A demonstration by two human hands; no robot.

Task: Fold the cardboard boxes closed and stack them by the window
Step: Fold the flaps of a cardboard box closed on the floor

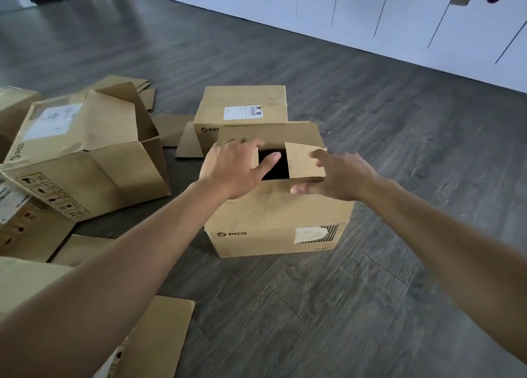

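A brown PICO cardboard box [273,220] stands on the floor in front of me, its top partly folded with a dark gap still showing in the middle. My left hand [236,169] lies flat on the left side flap, fingers spread, thumb reaching over the gap. My right hand [339,175] presses the right side flap [303,160] down with straight fingers, thumb against the near flap. Right behind it sits a second PICO box [242,106], folded shut, with a white label on top.
Several open and flattened boxes lie at the left, the largest [82,155] with its flaps up. A flat cardboard sheet [159,337] lies by my left arm. White numbered lockers [399,15] line the far wall. Grey wood floor [370,292] stretches to the right.
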